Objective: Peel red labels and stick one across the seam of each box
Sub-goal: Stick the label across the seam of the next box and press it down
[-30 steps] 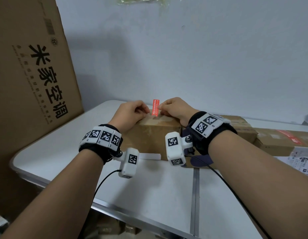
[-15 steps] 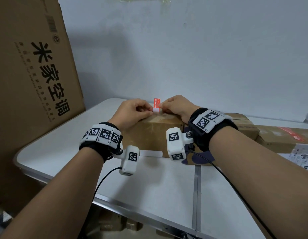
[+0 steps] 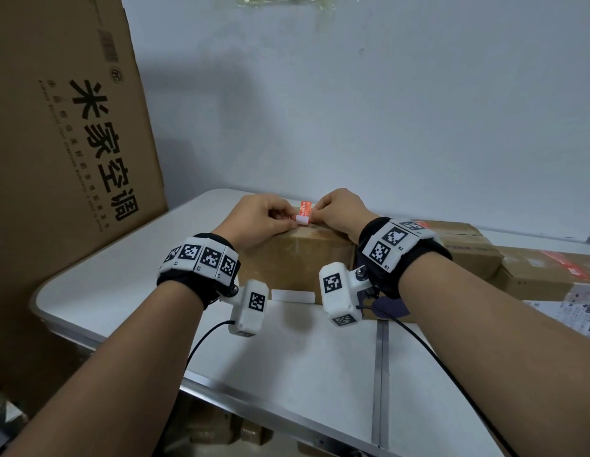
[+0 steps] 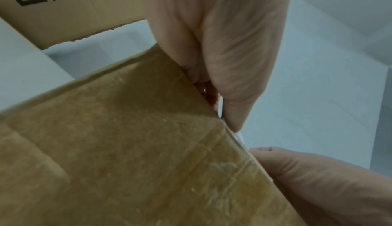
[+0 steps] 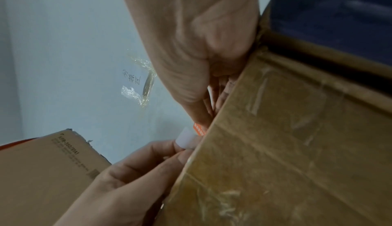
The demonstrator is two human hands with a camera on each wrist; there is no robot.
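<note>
A brown taped box stands on the white table, and both hands work at its top edge. My right hand pinches a small red label, which stands upright above the box. My left hand pinches the white backing strip, folded down from the label's lower end. The right wrist view shows the red label under my right thumb and the white backing between my left fingertips. In the left wrist view the box face fills the frame and the label is hidden.
A tall printed carton leans at the left. A loose white backing strip lies on the table before the box. More brown boxes sit to the right, one with a red label. Printed papers lie at the right edge.
A second ago the label showed all red between my fingers. My left hand has since peeled the white backing down off its lower end. Both hands stay at the box top.
</note>
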